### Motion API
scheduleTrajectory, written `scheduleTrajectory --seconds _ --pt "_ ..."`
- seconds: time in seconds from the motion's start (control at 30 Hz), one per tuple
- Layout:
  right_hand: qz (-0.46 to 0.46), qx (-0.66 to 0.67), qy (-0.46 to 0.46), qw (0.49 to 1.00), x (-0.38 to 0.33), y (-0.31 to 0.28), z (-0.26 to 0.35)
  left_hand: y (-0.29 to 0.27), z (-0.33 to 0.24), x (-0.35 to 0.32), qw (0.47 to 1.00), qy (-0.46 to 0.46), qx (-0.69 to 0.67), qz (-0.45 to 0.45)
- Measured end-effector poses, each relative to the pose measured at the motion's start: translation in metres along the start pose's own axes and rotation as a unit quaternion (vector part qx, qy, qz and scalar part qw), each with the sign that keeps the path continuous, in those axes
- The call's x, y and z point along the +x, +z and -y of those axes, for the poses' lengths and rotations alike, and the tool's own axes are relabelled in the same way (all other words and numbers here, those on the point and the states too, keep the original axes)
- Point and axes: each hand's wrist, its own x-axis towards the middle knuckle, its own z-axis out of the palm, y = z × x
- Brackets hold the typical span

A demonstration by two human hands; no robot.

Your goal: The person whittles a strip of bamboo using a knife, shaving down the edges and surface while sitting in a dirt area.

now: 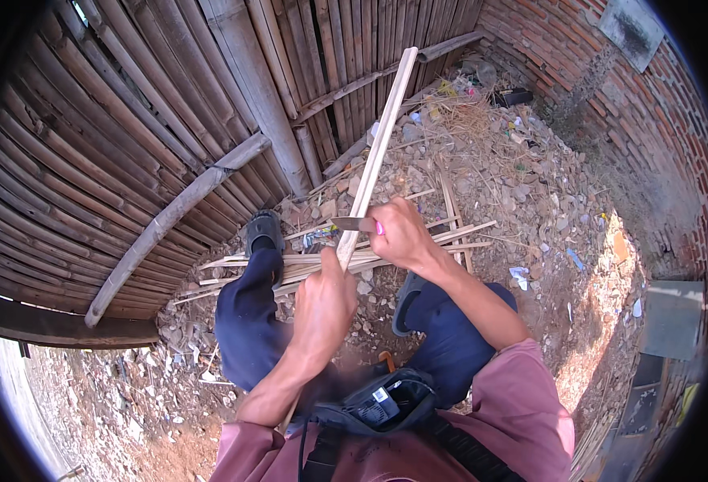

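My left hand (323,301) is closed around the lower part of a long pale bamboo strip (381,136), which slants up and away to the right. A groove or split line runs along the strip's length. In my right hand (402,233) is a knife (354,224) with a pink handle, mostly hidden by the fingers. Its broad blade points left and lies across the strip, just above my left hand. Beneath my hands, several more bamboo strips (466,231) lie in a loose pile on the ground between my feet.
A bamboo-slat wall (113,145) with a pole rail (177,209) stands at the left. On the right rises a brick wall (546,64). Stones and litter cover the ground (530,241). An open black pouch (382,402) sits at my waist.
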Motion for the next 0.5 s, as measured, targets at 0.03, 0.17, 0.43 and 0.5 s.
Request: scheduleTrajectory --seconds 0.03,0.17,0.43,0.5 --pt "0.011 0.006 0.01 1.0 -0.001 0.0 0.0 0.0 -0.001 0.0 1.0 -0.002 0.005 0.001" --pt "0.0 0.019 0.037 0.999 0.007 0.004 -0.002 -0.002 0.001 0.002 1.0 -0.005 0.016 0.001" --pt "-0.029 -0.028 0.019 0.999 0.017 0.003 -0.02 0.0 0.007 0.003 1.0 0.006 0.009 -0.006" --pt "-0.015 -0.031 0.019 0.999 0.01 0.004 -0.008 -0.001 0.008 0.003 1.0 0.01 0.004 -0.007"
